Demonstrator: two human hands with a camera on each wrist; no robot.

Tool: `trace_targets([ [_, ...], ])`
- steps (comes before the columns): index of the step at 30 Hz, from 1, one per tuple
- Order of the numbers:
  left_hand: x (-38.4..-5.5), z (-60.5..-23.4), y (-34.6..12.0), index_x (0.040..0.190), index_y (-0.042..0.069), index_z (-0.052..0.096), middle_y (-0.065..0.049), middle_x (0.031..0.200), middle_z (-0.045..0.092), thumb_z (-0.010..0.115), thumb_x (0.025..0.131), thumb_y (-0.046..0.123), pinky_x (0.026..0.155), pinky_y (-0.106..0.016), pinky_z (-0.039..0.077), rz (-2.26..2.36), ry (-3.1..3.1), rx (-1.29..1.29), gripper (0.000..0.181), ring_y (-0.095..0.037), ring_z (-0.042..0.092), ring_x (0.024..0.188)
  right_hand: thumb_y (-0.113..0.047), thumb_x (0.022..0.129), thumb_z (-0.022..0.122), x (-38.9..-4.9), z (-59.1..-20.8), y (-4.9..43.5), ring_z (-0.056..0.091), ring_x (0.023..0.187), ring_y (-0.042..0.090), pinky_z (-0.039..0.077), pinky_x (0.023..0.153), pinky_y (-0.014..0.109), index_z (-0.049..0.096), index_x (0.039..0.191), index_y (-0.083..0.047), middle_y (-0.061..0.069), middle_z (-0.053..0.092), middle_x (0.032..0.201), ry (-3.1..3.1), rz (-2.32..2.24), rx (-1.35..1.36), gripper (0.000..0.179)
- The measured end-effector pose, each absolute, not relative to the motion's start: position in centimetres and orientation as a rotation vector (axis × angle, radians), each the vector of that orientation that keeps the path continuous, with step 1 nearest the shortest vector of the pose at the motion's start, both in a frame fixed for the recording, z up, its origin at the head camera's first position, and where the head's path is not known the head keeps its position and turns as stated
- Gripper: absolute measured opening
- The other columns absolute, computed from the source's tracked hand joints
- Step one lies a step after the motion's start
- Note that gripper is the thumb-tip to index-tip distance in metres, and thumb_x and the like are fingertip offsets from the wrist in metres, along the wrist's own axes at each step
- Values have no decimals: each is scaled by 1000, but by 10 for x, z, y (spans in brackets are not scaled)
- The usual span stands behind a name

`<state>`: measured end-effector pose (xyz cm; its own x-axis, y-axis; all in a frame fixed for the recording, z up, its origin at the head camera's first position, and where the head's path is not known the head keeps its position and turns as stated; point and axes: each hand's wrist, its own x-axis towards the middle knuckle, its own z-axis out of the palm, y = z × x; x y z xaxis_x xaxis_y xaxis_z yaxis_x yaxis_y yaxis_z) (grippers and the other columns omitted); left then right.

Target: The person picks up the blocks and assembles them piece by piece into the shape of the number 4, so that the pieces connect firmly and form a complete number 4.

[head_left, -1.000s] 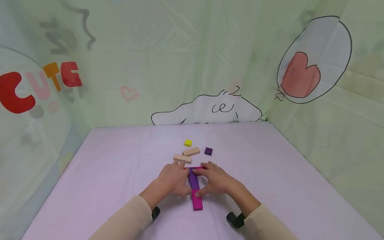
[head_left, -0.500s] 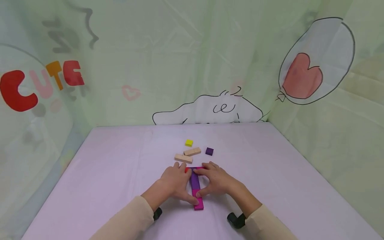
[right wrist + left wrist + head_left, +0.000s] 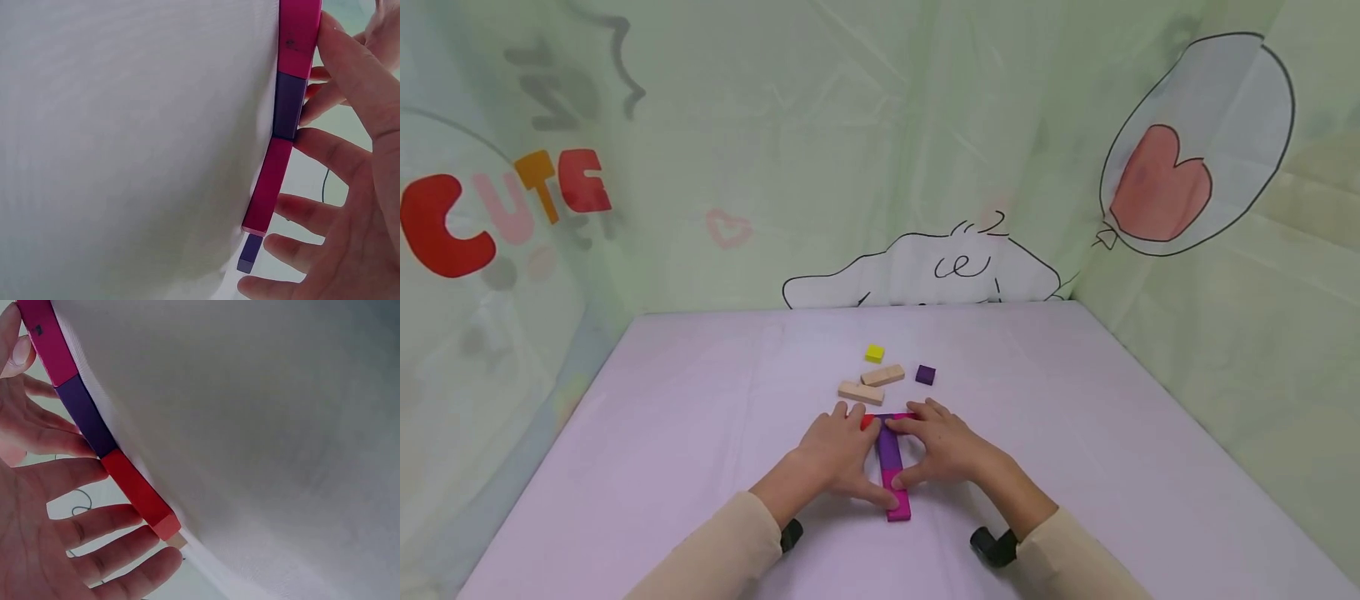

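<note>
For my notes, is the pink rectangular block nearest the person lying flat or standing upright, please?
Lying flat: the pink block stretches lengthwise along the pale lilac tablecloth.

- On the table [image 3: 700, 467], we see a row of blocks [image 3: 889, 450] running away from us, between the left hand [image 3: 837, 454] and the right hand [image 3: 946, 447].
- At its far end, one block [image 3: 867, 421] lies left, another block [image 3: 902, 416] right.
- Behind, we find one stick [image 3: 861, 392], a second stick [image 3: 883, 375] beyond it; a cube [image 3: 926, 375] sits right of both, another cube [image 3: 875, 354] behind them.
</note>
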<state>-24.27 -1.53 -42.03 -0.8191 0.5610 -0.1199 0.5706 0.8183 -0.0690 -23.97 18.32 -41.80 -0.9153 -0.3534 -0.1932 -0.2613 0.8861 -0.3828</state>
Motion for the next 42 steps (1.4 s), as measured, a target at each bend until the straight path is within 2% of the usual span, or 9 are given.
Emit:
trace_targets([
  [13, -243, -418, -13, 152, 25, 53, -8, 133, 56, 65, 66, 92, 87, -40, 54, -196, 2902, 896, 109, -25, 53, 113, -44, 75, 90, -240, -415, 182, 18, 157, 45, 22, 121, 70, 58, 149, -22, 17, 36, 165, 2785, -514, -481, 83],
  [24, -241, -417, -14, 151, 23, 53, -7, 130, 56, 67, 69, 88, 87, -39, 55, -167, 2889, 894, 106, -24, 52, 113, -45, 74, 91, -241, -416, 183, 17, 156, 47, 20, 120, 72, 58, 148, -21, 18, 35, 165, 2785, -518, -494, 84],
  [38, -241, -408, -11, 152, 22, 52, -7, 136, 56, 69, 69, 87, 91, -41, 56, -172, 2861, 850, 107, -26, 53, 120, -45, 76, 89, -250, -412, 182, 14, 157, 48, 18, 119, 74, 60, 146, -17, 18, 35, 165, 2772, -469, -560, 81],
  [42, -239, -406, -11, 152, 23, 52, -8, 139, 55, 69, 68, 87, 93, -41, 56, -181, 2856, 835, 107, -27, 53, 124, -42, 83, 84, -260, -404, 184, 26, 153, 49, 26, 117, 72, 63, 142, -14, 21, 41, 160, 2774, -521, -598, 68],
])
